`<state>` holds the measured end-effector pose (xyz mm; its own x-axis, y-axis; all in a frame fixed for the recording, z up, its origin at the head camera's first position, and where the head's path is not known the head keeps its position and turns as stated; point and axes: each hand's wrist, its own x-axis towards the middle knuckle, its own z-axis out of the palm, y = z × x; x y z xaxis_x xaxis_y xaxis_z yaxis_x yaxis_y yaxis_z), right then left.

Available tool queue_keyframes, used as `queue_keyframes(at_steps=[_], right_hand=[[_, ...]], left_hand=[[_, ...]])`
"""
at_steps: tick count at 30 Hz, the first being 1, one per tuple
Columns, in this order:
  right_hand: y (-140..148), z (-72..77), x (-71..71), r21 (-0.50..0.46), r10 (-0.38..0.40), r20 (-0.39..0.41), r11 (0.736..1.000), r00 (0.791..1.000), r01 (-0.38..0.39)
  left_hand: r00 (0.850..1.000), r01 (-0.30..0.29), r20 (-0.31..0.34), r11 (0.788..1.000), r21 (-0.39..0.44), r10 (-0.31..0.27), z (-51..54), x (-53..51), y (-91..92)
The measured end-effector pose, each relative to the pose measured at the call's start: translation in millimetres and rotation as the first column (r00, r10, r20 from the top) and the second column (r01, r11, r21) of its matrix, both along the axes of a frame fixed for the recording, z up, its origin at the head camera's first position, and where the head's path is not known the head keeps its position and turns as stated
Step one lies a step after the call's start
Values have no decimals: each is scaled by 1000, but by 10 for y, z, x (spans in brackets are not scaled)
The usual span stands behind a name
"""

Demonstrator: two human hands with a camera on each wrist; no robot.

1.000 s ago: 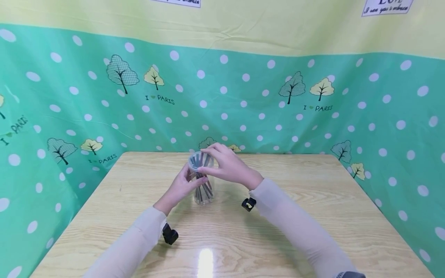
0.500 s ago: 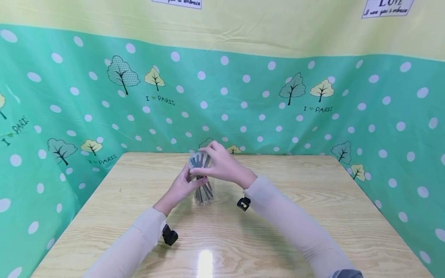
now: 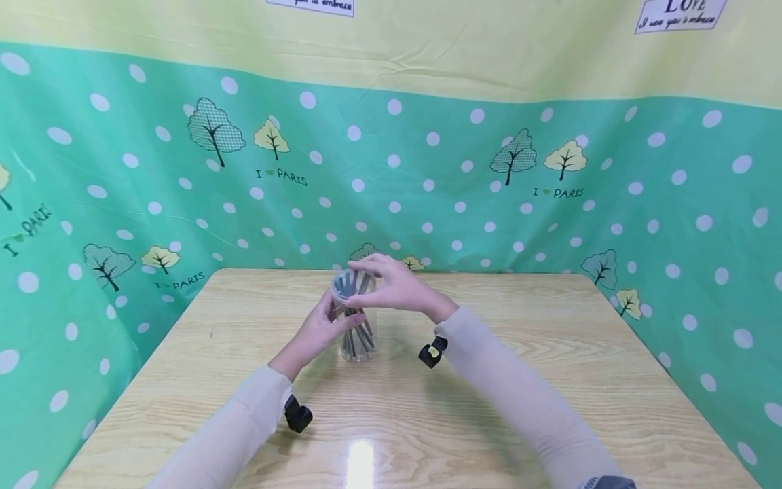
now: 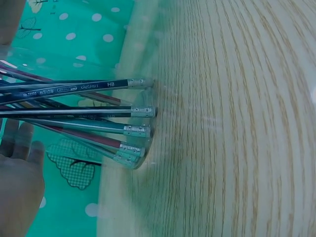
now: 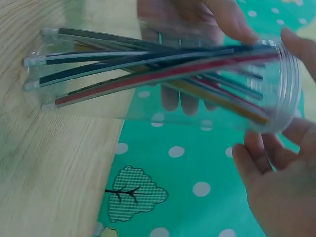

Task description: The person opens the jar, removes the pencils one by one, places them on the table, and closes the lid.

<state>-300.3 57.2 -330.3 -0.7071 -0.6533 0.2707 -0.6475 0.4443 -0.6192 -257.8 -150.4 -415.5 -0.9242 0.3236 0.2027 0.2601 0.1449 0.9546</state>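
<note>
A clear plastic jar (image 3: 359, 352) stands on the table, in front of me and a little left of centre. Several pencils (image 4: 74, 112) lie in it, dark, green and red, with their metal ends at the jar's base. My left hand (image 3: 314, 334) grips the side of the jar, thumb on the near side and fingers behind. Over the top, my right hand (image 3: 400, 288) holds the clear round lid (image 5: 291, 94) at its rim between thumb and fingers. In the right wrist view the pencils (image 5: 148, 74) show through the wall.
The wooden table (image 3: 519, 353) reaches on both sides of the jar. Behind it hangs a green and yellow cloth (image 3: 427, 156) with white dots and printed trees. Black wrist cameras sit below both cuffs.
My right hand has shifted left round the lid and then back to the right, its wrist turning with it. My left hand and the jar have stayed in place.
</note>
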Motion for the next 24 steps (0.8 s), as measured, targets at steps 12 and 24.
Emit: queue_keyframes(at_steps=[12,24], right_hand=[[73,-16,-104,-28,120,123,993,985,-117],[-155,5,174,47,-169,-91,984,981,174]], left_hand=[[1000,2,5,1000,13,-3,-13,-16,1],[1000,8,2,1000,20,-8,-23,-18,-5]])
